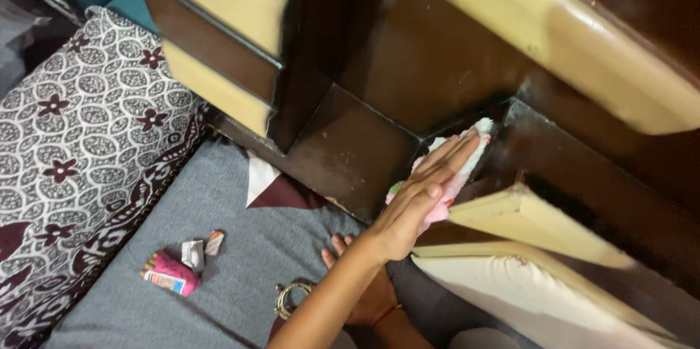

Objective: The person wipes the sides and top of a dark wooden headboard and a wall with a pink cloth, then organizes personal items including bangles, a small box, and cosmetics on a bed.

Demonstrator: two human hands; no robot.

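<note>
Nearest to the camera, the right hand [359, 287] lies flat on the grey bed sheet [219, 203], fingers stretched out and holding nothing as far as it shows; the left forearm hides a part of it. It seems to be placed so to carry the weight of the body while the other arm reaches forward. Just beside it lies a metal ring [292, 296], and further left a small pink packet [171, 274] with some little wrappers [202, 248], well apart from both hands. The left hand [426, 196] is open and flat, fingers straight and close together, and it presses on a cloth [467, 152] instead of gripping it, probably because a flat palm pushes the fabric deep into the narrow place. The cloth is white with pink and a little green, crumpled, and sits in the inner corner of the dark brown wooden furniture [408, 57], under a cream panel [569, 35]. Far left leans a patterned cushion [87, 123].
</note>
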